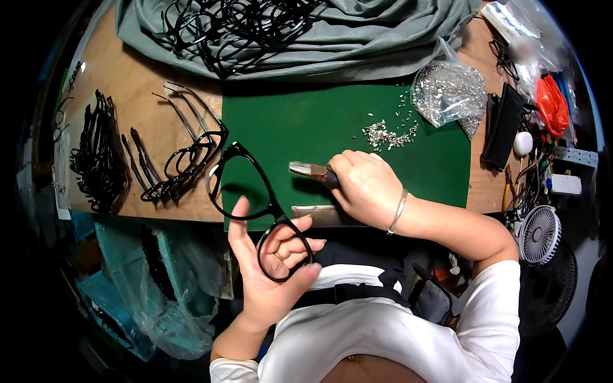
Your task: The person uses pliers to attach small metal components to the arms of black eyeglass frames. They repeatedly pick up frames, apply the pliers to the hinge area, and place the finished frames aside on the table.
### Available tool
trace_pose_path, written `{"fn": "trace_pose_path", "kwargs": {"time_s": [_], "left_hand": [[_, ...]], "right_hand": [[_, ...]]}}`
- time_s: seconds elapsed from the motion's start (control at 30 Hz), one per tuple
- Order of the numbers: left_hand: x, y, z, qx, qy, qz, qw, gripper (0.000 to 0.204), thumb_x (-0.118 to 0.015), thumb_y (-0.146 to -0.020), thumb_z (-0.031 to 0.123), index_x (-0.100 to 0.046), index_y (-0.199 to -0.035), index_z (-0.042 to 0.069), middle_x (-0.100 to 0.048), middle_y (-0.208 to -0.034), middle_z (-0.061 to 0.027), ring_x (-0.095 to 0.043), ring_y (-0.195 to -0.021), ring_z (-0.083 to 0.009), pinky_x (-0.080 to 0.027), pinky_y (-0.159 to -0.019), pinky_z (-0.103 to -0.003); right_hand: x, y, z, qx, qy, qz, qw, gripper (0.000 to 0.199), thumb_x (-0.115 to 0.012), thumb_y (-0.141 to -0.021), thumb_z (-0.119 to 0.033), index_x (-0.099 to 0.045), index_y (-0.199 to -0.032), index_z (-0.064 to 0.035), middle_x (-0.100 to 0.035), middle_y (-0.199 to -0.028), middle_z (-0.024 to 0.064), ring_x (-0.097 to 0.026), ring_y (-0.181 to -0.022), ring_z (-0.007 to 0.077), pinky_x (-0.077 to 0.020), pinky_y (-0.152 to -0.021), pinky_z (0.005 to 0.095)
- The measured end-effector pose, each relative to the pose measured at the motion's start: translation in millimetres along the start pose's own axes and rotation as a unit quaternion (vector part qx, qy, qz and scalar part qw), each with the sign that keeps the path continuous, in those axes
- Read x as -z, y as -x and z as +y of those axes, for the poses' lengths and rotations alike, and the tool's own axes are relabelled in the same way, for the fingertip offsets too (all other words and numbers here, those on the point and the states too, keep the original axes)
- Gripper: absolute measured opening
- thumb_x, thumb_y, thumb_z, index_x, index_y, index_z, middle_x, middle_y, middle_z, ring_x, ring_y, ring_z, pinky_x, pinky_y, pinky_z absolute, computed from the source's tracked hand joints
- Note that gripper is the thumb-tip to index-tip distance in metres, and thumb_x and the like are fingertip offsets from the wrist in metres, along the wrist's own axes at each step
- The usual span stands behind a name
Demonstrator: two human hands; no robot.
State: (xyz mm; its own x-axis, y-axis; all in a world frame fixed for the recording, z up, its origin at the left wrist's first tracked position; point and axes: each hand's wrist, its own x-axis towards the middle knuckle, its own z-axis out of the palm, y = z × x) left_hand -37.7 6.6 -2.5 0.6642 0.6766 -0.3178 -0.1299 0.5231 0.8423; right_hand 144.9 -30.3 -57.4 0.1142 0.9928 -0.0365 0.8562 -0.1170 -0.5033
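Observation:
My left hand (260, 284) holds a black eyeglass frame (274, 209) by its lower rim, near the front edge of the green mat (287, 108). The frame stands tilted, and I see no temple arms on it. Its upper rim reaches over the mat's left edge. My right hand (372, 188) is closed around the dark handle of a pair of pliers (311, 170), whose worn metal jaws point left toward the frame without touching it. Beyond the right hand lies a loose pile of small silver metal pieces (382, 136).
A clear bag (447, 92) of silver pieces sits at the mat's far right. Black glasses with arms (191, 150) and stacked ones (99, 159) stand at left. More black frames (236, 29) heap on grey cloth (364, 41). A black case (502, 127) and small fan (539, 235) are at right.

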Motion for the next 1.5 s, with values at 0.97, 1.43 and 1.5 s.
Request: {"fn": "trace_pose_path", "kwargs": {"time_s": [0.97,1.43,1.5], "left_hand": [[-26.4,-10.2,5.9,0.145,-0.004,-0.111,0.983,0.053,-0.049,-0.075,-0.013,-0.027,-0.121,0.003,-0.055,-0.094,-0.0186,-0.060,-0.071,-0.0180,-0.050,-0.066,-0.027],[-11.7,-4.1,26.9,0.247,0.016,-0.166,0.954,0.040,-0.047,-0.079,-0.009,-0.034,-0.117,-0.003,-0.054,-0.102,-0.0142,-0.058,-0.077,-0.0152,-0.045,-0.068,-0.023],[-10.7,-3.9,25.3,0.248,0.013,-0.173,0.953,0.039,-0.046,-0.080,-0.008,-0.035,-0.117,-0.003,-0.053,-0.103,-0.0143,-0.058,-0.077,-0.0152,-0.045,-0.068,-0.023]], "right_hand": [[49.6,31.3,-30.8,-0.265,-0.766,-0.113,0.575,0.022,-0.059,-0.080,-0.026,-0.047,-0.086,-0.0086,-0.046,-0.066,-0.0038,-0.037,-0.049,0.0020,-0.0259,-0.040,0.0154],[97.4,33.1,-7.4,-0.069,-0.332,-0.392,0.855,0.031,-0.051,-0.084,-0.032,-0.050,-0.090,-0.0019,-0.055,-0.069,0.0119,-0.055,-0.062,0.0240,-0.0428,-0.056,0.0325],[99.8,27.4,-9.2,-0.055,-0.312,-0.397,0.861,0.031,-0.051,-0.084,-0.032,-0.051,-0.088,-0.0016,-0.056,-0.068,0.0131,-0.056,-0.062,0.0256,-0.0427,-0.056,0.0333]]}}
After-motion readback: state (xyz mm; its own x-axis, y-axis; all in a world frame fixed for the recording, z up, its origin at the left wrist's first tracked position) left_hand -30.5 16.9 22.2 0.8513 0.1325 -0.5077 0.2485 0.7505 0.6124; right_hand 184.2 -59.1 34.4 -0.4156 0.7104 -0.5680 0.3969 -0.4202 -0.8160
